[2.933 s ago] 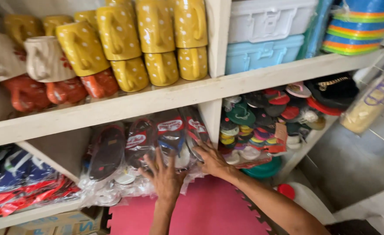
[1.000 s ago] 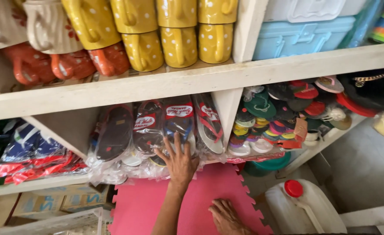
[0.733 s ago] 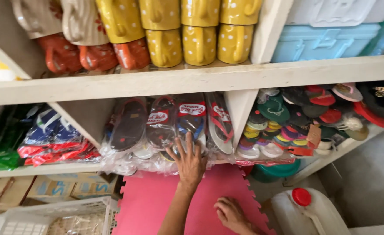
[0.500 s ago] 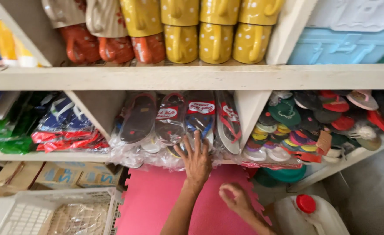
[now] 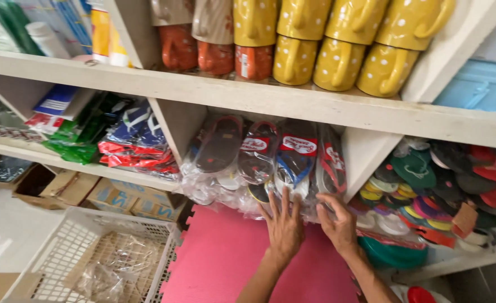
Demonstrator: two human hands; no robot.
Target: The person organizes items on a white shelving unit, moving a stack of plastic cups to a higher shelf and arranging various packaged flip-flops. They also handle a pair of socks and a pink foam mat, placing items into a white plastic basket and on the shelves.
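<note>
My left hand (image 5: 284, 227) lies flat with spread fingers against the lower edge of a stack of flip-flops wrapped in clear plastic (image 5: 270, 163) in a shelf compartment. Beside it, my right hand (image 5: 337, 224) touches the right end of the same stack, fingers curled at the plastic near the divider (image 5: 363, 157). Both forearms reach up from the bottom of the view over a pink foam mat (image 5: 231, 258). Neither hand has a firm hold that I can see.
Yellow dotted mugs (image 5: 337, 39) and orange mugs (image 5: 214, 53) stand on the shelf above. Loose colourful sandals (image 5: 444, 185) fill the right compartment. Red, blue and green packets (image 5: 124, 140) lie to the left. A white plastic basket (image 5: 90, 258) and cardboard boxes (image 5: 119, 193) sit below.
The view has swung left. My right hand rose from the pink mat to the right end of the flip-flop stack, next to my left hand, which stayed on the stack.
</note>
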